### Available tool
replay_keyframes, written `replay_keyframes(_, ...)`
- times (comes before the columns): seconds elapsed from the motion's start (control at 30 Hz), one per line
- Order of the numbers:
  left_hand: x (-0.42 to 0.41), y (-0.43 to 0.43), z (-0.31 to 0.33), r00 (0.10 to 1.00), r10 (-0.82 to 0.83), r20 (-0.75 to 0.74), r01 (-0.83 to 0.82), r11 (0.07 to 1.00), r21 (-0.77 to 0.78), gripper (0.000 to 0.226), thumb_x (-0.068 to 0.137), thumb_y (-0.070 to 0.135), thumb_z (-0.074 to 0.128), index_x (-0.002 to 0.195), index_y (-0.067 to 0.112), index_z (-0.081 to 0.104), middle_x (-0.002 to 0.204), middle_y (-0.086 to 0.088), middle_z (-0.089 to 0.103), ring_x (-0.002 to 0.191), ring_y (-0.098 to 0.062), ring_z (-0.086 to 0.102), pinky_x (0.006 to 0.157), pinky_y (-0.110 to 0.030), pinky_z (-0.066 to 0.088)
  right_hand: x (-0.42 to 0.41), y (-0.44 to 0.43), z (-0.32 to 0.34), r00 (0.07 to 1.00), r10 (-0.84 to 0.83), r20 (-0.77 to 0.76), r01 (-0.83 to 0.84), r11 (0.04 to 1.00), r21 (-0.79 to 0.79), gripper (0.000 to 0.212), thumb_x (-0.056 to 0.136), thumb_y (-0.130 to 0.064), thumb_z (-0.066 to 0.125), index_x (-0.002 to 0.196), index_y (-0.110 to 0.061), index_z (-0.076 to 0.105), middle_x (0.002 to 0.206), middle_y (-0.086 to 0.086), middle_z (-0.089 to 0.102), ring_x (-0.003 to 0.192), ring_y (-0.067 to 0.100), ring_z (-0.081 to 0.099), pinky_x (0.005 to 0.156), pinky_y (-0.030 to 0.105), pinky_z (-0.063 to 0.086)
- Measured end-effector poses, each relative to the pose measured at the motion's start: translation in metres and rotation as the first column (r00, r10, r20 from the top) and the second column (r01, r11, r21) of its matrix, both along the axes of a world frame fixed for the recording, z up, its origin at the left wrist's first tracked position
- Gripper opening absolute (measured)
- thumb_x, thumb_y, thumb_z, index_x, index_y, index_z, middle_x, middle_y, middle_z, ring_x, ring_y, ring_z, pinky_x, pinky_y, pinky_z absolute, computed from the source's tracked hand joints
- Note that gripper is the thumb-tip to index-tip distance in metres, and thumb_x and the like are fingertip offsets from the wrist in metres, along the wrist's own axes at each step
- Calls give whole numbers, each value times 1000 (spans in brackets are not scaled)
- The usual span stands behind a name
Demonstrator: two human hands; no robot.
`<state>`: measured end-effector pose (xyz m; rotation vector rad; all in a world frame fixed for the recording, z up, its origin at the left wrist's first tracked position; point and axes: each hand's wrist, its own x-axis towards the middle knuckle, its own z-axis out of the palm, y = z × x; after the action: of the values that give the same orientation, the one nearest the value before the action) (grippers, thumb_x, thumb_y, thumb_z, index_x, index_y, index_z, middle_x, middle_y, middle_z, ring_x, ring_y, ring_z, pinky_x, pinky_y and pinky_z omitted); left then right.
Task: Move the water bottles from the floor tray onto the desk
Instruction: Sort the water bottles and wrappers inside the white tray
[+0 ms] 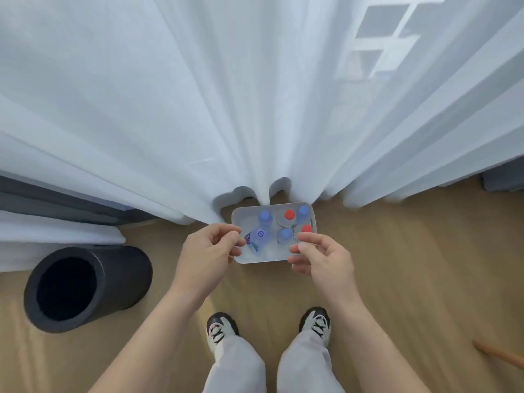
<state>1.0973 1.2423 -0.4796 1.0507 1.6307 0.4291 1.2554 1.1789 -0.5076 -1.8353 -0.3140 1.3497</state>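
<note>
A white tray (pixel 256 258) lies on the wooden floor at the foot of the curtain. Several clear water bottles stand in it, seen from above. Their caps are blue (pixel 265 215) and red (pixel 289 214). One blue-capped bottle (pixel 260 234) at the tray's left leans. My left hand (pixel 208 251) hovers high over the tray's left edge, fingers loosely curled and holding nothing. My right hand (pixel 320 258) hovers over the tray's right edge in the same way and hides part of a red-capped bottle (pixel 306 228). No desk is in view.
A dark cylindrical bin (pixel 85 287) stands on the floor to the left. White curtains (pixel 198 109) hang just behind the tray. My two shoes (pixel 221 330) are planted a step short of it. A wooden stick (pixel 499 354) pokes in at the lower right.
</note>
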Motion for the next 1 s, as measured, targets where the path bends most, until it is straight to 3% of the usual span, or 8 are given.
replay_keyframes(0.23, -9, 17, -201, 983, -143, -113, 139, 989, -43, 15, 85, 13, 54, 85, 15, 68, 77, 0, 71, 70, -15, 63, 77, -35, 53, -14, 22, -179, 961, 238, 138, -230, 971, -70, 18, 84, -11, 61, 99, -18, 64, 82, -2, 69, 79, 17, 67, 80, 38, 56)
replay_keyframes(0.37, -20, 45, -313, 769, -520, -371, 529, 844, -86, 21, 88, 18, 50, 99, 22, 67, 96, 2, 70, 96, -21, 64, 85, -32, 50, -18, 51, -265, 671, 643, 370, -610, 762, -217, 61, 79, -29, 67, 135, -23, 43, 124, -4, 57, 101, 15, 61, 88, 35, 51)
replay_keyframes(0.5, -19, 84, -391, 320, -760, -565, 860, 483, -162, 35, 89, 15, 46, 118, 24, 63, 124, -1, 63, 113, -23, 56, 92, -34, 47, -28, 77, -323, 335, 810, 482, -768, 531, -358, 80, 76, -41, 69, 141, -20, 29, 144, 1, 41, 127, 22, 45, 100, 35, 41)
replay_keyframes(0.57, -16, 94, -420, -44, -733, -679, 950, 180, -255, 38, 87, 15, 48, 121, 23, 62, 132, -5, 57, 126, -25, 44, 103, -37, 37, -32, 84, -342, 243, 826, 509, -774, 481, -412, 75, 76, -42, 69, 138, -20, 33, 137, 2, 48, 121, 22, 50, 95, 34, 43)
replay_keyframes(0.63, -15, 94, -440, -284, -648, -707, 930, -8, -366, 40, 87, 16, 47, 125, 23, 60, 137, -7, 52, 136, -27, 30, 115, -42, 18, -34, 88, -355, 123, 836, 535, -775, 418, -475, 63, 75, -40, 68, 129, -19, 43, 120, 3, 57, 105, 23, 56, 86, 34, 47)
replay_keyframes(0.73, -20, 85, -458, -425, -564, -708, 885, -96, -456, 45, 90, 17, 41, 134, 21, 51, 145, -12, 42, 144, -28, 14, 117, -52, -8, -33, 92, -360, 132, 810, 572, -766, 449, -459, 51, 78, -36, 64, 122, -16, 48, 113, 6, 62, 100, 26, 59, 83, 36, 50)
replay_keyframes(0.83, -25, 68, -465, -516, -508, -690, 842, -151, -518, 46, 92, 21, 40, 137, 14, 45, 148, -15, 36, 144, -29, 14, 115, -56, -12, -28, 85, -356, 184, 797, 575, -761, 486, -430, 48, 78, -33, 64, 121, -15, 51, 112, 7, 63, 100, 26, 58, 84, 36, 50)
replay_keyframes(1.0, -18, 66, -477, -499, -538, -679, 843, -121, -523, 49, 93, 22, 41, 142, 17, 36, 150, -13, 32, 126, -33, 44, 110, -52, 22, -18, 76, -344, 217, 760, 612, -757, 527, -386, 51, 73, -33, 66, 121, -20, 54, 111, 4, 65, 100, 25, 60, 84, 35, 51)
